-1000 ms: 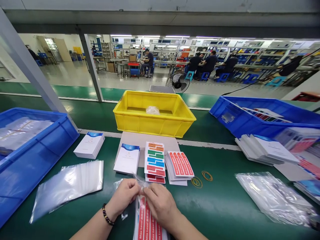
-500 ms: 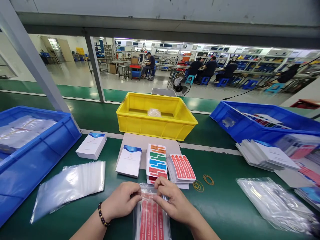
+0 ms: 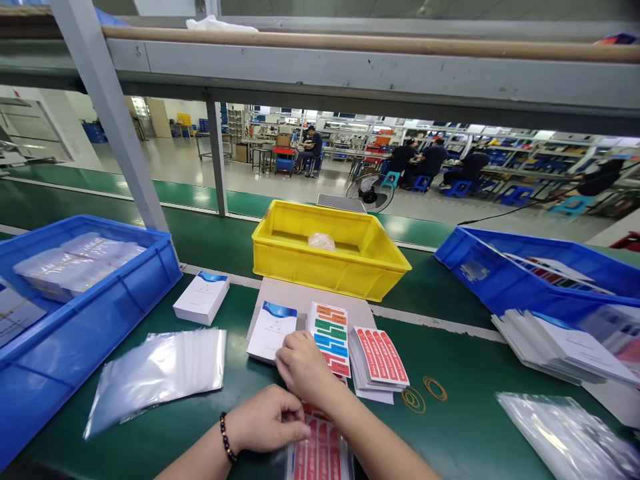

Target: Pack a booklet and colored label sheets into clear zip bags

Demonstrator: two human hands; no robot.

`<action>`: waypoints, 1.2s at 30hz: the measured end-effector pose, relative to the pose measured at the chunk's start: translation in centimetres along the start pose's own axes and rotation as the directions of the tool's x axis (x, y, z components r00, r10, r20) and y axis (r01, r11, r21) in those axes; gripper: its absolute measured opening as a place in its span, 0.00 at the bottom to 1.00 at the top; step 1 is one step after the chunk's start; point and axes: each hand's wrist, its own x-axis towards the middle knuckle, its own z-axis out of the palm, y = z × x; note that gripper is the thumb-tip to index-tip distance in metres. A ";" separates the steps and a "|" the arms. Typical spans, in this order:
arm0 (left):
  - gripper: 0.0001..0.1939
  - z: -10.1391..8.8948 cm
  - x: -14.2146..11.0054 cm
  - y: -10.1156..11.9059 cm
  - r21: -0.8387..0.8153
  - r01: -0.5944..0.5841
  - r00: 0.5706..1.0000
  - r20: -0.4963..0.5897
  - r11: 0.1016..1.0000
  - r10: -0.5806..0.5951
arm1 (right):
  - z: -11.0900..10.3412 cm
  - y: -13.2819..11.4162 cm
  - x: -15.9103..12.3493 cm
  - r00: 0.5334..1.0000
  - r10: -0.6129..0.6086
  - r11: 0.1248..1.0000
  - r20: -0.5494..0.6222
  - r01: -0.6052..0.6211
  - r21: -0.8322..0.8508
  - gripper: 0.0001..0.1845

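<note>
My left hand [image 3: 273, 420], with a beaded bracelet at its wrist, pinches the edge of a clear plastic bag [image 3: 320, 460]. Red-striped label sheets show inside the bag, which lies at the bottom of the view. Crossing above it, my right hand [image 3: 306, 370] has its fingers bent over the lower right corner of a stack of white booklets with blue tops [image 3: 273, 330]. Its fingertips are hidden, so whether it grips a booklet is unclear. Right of that stack are multicoloured label sheets [image 3: 330, 333] and a pile of red label sheets [image 3: 383, 357].
A yellow bin [image 3: 330, 267] holds a small clear bundle. Blue bins stand left [image 3: 150, 280] and right [image 3: 480, 267]. Another booklet stack [image 3: 203, 297], empty clear bags [image 3: 165, 373] and rubber bands [image 3: 435, 388] lie on the green table. More clear bags [image 3: 560, 427] lie right.
My right hand has left the bag's mouth and moved up and left to the booklet stack. My left hand stays at the bag. The view has tilted up and shifted left.
</note>
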 end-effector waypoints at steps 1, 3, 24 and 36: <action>0.14 0.0 0.1 -0.1 -0.090 -0.013 1.000 -0.020 0.996 0.011 | -0.4 0.2 -0.3 0.999 0.000 1.000 -0.048 0.001 0.018 0.10; 0.23 0.0 0.2 -0.3 -0.279 -0.039 0.998 -0.057 0.960 0.024 | -1.2 0.7 -0.9 0.988 0.007 0.998 -0.155 0.003 0.062 0.11; 0.36 0.0 0.9 -0.6 -0.954 0.028 0.986 -0.023 0.298 -0.166 | -7.5 1.5 -4.8 0.969 -0.205 0.939 -0.136 0.234 0.250 0.08; 0.20 0.3 0.6 0.3 -0.938 0.062 0.989 0.011 0.342 -0.149 | -3.4 11.1 -2.3 0.859 0.497 0.868 -0.124 -0.493 0.060 0.15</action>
